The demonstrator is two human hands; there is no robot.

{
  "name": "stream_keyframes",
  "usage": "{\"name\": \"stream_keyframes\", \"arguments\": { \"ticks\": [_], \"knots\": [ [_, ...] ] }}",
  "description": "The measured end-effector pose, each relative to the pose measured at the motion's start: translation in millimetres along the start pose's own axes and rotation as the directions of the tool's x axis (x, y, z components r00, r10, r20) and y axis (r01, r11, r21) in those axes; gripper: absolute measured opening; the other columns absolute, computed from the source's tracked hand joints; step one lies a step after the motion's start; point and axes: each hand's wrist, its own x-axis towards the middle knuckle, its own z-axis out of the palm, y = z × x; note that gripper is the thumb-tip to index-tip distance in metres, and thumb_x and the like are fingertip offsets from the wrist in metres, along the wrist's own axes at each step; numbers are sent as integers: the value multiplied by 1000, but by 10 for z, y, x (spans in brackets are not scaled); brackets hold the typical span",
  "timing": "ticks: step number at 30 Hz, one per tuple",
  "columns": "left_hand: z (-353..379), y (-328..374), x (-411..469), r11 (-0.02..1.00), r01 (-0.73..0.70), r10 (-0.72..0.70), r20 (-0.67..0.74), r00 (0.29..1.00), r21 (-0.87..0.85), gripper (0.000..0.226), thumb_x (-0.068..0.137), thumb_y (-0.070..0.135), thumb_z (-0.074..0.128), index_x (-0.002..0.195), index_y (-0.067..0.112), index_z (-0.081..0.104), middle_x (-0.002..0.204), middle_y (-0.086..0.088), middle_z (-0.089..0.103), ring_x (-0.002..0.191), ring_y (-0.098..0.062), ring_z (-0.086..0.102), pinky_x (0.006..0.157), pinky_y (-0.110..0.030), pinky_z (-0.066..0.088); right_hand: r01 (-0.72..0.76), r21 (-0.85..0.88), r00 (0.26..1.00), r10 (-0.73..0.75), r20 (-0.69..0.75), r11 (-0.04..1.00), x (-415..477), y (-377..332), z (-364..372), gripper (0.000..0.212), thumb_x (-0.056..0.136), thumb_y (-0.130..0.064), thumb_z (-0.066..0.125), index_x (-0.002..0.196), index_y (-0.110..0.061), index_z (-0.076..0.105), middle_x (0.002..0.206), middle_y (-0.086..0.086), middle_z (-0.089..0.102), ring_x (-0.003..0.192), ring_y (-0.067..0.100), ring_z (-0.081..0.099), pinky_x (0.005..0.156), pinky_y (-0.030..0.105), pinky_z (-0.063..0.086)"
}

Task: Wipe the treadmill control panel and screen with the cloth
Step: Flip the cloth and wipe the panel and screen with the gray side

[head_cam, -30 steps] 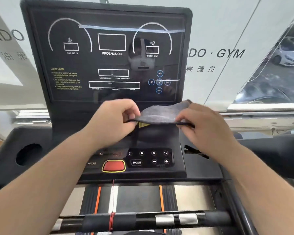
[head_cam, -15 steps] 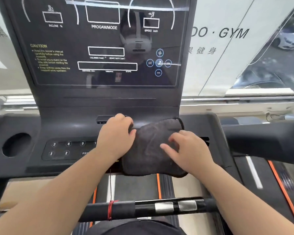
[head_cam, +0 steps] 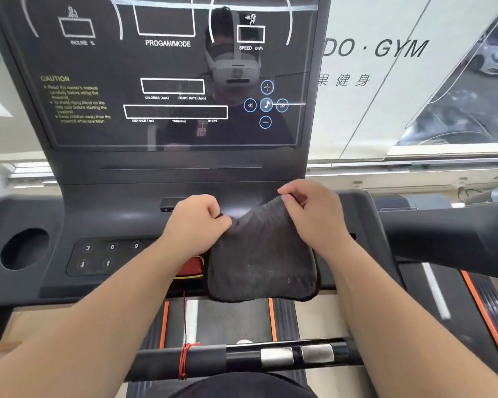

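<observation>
A dark grey cloth (head_cam: 260, 262) lies draped over the right half of the treadmill control panel (head_cam: 110, 255), its lower edge hanging past the panel's front. My left hand (head_cam: 197, 222) pinches the cloth's upper left corner. My right hand (head_cam: 314, 214) pinches its upper right corner and lifts it a little. The black screen (head_cam: 167, 81) stands upright behind the panel, showing white outlines, yellow caution text and blue music buttons.
A round cup holder (head_cam: 23, 248) sits at the console's left. A red stop button (head_cam: 191, 267) peeks out beside the cloth, with a red cord (head_cam: 184, 326) running down to the front handlebar (head_cam: 242, 360). A thick side handrail (head_cam: 454, 234) extends on the right.
The cloth went from held in the air to lying on the panel. Both hands, flat on it half a second ago, now pinch its upper corners. The camera view has tilted downward.
</observation>
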Motion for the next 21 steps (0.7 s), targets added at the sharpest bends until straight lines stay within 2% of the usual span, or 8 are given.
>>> {"name": "stream_keyframes", "arguments": {
  "ticks": [2, 4, 7, 8, 10, 13, 17, 21],
  "knots": [
    [-8, -8, -128, 980, -76, 41, -186, 982, -183, 27, 78, 19, 70, 67, 12, 47, 68, -3, 55, 67, -17, 48, 62, -23, 38, 55, -2, 987, -55, -149, 998, -24, 28, -68, 18, 96, -13, 65, 99, -24, 78, 87, -21, 65, 85, -1, 57, 78, 10, 38],
    [21, -59, -208, 957, -94, 11, -288, 958, -276, 25, 81, 18, 74, 73, 16, 50, 71, -2, 61, 69, -16, 53, 64, -19, 40, -8, -69, 969, -9, -247, 998, -34, 85, -110, 19, 98, -14, 63, 106, -21, 79, 97, -11, 71, 97, 11, 62, 82, 17, 38],
    [114, -177, -187, 983, -67, 25, -236, 972, -171, 19, 83, 17, 73, 89, 20, 56, 87, 4, 65, 81, -18, 59, 71, -29, 43, -163, -241, 984, 142, -103, 957, -96, 102, 11, 32, 101, -27, 59, 130, -17, 71, 129, 1, 68, 122, 29, 56, 100, 39, 42],
    [137, -211, -177, 990, -78, 53, -202, 978, -121, 20, 83, 16, 73, 96, 21, 58, 94, 6, 66, 87, -19, 60, 75, -31, 44, -173, -289, 985, 165, -49, 942, -166, 48, 103, 41, 101, -33, 59, 138, -15, 64, 143, 4, 60, 132, 32, 50, 107, 46, 39],
    [160, -254, -179, 990, -112, 98, -156, 983, -81, 27, 83, 14, 72, 105, 22, 60, 97, 9, 66, 91, -19, 60, 82, -35, 49, -70, -372, 997, 74, -4, 925, -361, -94, 317, 56, 100, -43, 58, 145, -10, 56, 159, 10, 45, 146, 36, 38, 115, 51, 35],
    [169, -263, -199, 988, -132, 122, -121, 985, -77, 30, 84, 22, 74, 111, 24, 61, 87, 15, 62, 85, -15, 60, 84, -37, 52, 94, -376, 995, -75, 65, 922, -620, -201, 596, 61, 95, -53, 51, 139, -12, 61, 153, 12, 49, 141, 35, 43, 116, 53, 40],
    [165, -175, -124, 990, -92, 76, -150, 986, -104, 31, 86, 40, 71, 113, 27, 62, 82, 13, 67, 83, -10, 62, 80, -32, 50, 76, -353, 991, -30, 133, 932, -680, -86, 707, 62, 94, -59, 46, 138, -19, 62, 141, 9, 58, 130, 31, 52, 108, 50, 45],
    [172, -37, 47, 989, -129, 124, -66, 990, -75, 38, 82, 20, 67, 119, 24, 61, 69, 15, 57, 85, -17, 63, 79, -32, 49, 173, -424, 973, -89, 211, 889, -730, 84, 632, 65, 91, -62, 51, 138, -19, 61, 131, 5, 60, 121, 30, 56, 104, 47, 47]
  ]
}}
